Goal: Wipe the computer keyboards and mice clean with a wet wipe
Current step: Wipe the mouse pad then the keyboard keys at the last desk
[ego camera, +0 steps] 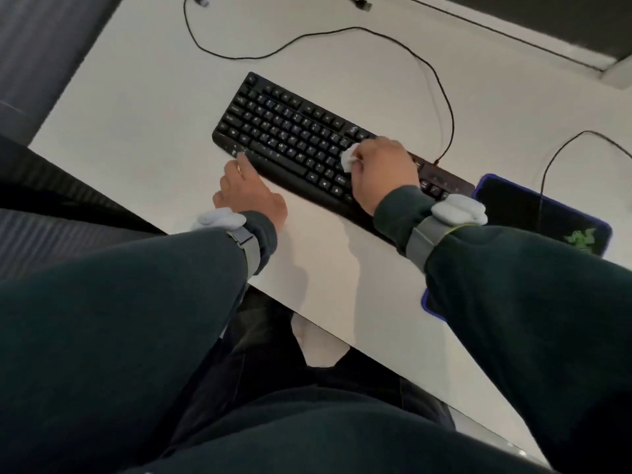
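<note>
While on the keyboard (pixel 290 131), wipe (pixel 350 157) in right hand (pixel 383 169)

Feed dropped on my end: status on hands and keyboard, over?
Right hand grips wipe on keyboard keys. Left hand touches its near edge. Cable loose behind, not in the way.

Brightness: dim, flat indoor light.
Shadows: soft patches on the desk (pixel 143 107) near its front edge.
Sharpness: slightly blurred overall; keyboard (pixel 290 138) legends smeared.
Distortion: wide-angle bending toward the frame edges.
</note>
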